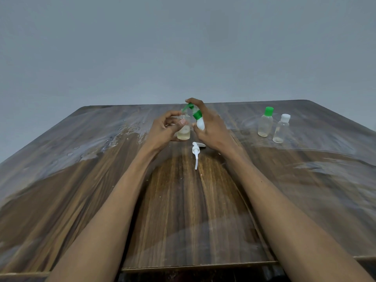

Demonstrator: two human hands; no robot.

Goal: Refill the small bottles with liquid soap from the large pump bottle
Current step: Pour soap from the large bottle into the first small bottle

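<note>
On a wooden table, far from the camera and near the middle, the left hand curls its fingers and thumb round a small clear bottle that stands upright with its neck uncapped; pale yellowish liquid fills its lower part. Just to its right, the right hand grips a white bottle with a green collar, tipped over so that its green flip-top spout points left and down towards the open neck. Whether the spout actually touches the neck is hard to tell, since the fingers and blur obscure it. A white pump head lies on its side on the table just nearer than the two hands, its tube pointing toward the camera. Well to the right stand two more small clear bottles side by side: a green-capped bottle and, just right of it, a white-capped bottle. Wet streaks shine on the far left of the tabletop.
</note>
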